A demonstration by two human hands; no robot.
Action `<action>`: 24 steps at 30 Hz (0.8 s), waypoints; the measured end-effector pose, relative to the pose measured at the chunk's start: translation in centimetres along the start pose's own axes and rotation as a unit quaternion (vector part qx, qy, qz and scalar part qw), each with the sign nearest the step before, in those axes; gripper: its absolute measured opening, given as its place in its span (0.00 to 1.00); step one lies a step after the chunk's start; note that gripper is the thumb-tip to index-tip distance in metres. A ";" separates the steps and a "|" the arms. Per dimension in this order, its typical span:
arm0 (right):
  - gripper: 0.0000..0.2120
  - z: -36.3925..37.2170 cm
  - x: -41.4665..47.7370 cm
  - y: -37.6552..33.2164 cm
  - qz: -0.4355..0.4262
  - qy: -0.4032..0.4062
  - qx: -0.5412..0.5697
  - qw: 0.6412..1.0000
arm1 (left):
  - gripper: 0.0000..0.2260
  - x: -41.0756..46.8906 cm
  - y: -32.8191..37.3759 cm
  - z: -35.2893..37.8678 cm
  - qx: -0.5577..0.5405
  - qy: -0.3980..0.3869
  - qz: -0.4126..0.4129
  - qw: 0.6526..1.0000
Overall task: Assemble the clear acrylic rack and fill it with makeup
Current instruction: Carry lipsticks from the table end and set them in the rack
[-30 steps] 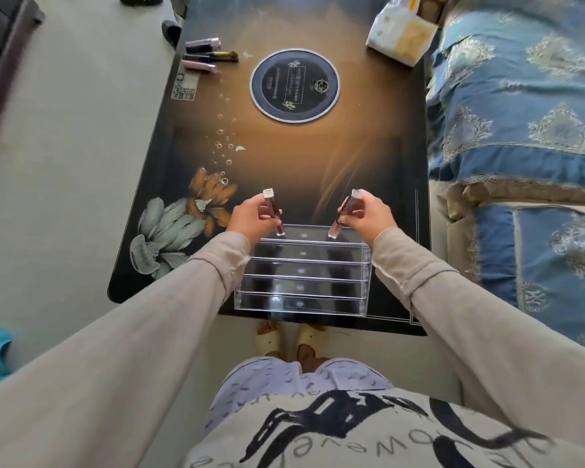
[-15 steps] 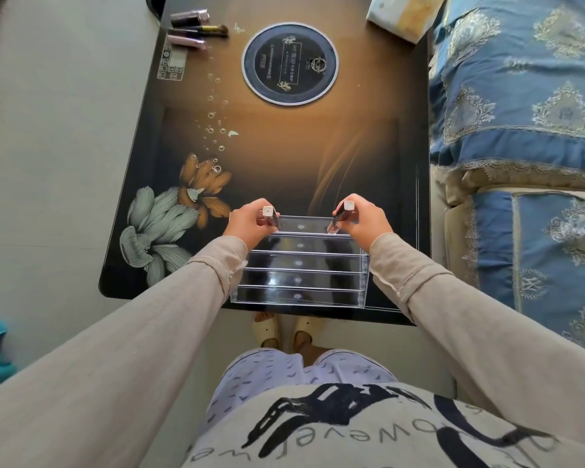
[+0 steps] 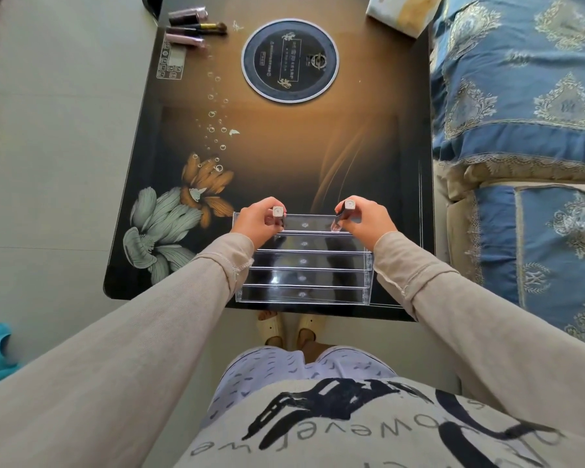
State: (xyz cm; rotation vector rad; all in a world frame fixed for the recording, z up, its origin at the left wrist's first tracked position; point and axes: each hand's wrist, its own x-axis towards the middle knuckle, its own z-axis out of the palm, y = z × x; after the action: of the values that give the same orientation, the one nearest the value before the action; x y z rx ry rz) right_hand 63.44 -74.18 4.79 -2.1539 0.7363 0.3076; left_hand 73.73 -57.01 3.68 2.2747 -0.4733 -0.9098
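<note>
A: What are the hands doing?

B: The left hand (image 3: 258, 220) is closed around a lip gloss tube (image 3: 279, 216), cap end up, standing nearly upright. The right hand (image 3: 366, 220) is pinched on a second tube (image 3: 343, 215), which tilts, its lower end leaning toward the left.

A: And where do the tubes sit?

B: Both go down into the farthest row of the clear rack (image 3: 304, 261), one near each end of that row. Whether their bottoms touch the floor of the row, I cannot tell.

A: The rack itself?

B: It stands on the table (image 3: 284, 157) at the near edge, toward the near right corner, with five stepped rows. The four rows nearer the person hold nothing visible.

A: Anything else on the table?

B: At the far left corner lie more tubes (image 3: 185, 28) and a small brush (image 3: 203, 27), close together. A round dark disc (image 3: 289, 60) is set near the far edge, well apart from the rack. A tissue pack (image 3: 402, 11) sits at the far right corner.
</note>
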 end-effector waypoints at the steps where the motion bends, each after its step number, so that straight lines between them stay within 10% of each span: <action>1: 0.11 0.0 0.0 0.0 -0.001 -0.004 -0.002 1.000 | 0.11 0.0 0.0 0.0 0.003 -0.003 0.001 1.000; 24: 0.17 0.0 -1.0 0.2 0.004 -0.014 -0.005 1.000 | 0.23 -2.9 -3.3 0.1 -0.005 0.064 -0.014 0.998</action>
State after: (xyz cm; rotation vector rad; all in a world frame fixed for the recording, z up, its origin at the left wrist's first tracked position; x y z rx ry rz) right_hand 62.56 -73.92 5.12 -2.1524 0.7293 0.3445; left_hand 71.95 -53.13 2.76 2.3187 -0.3797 -0.7721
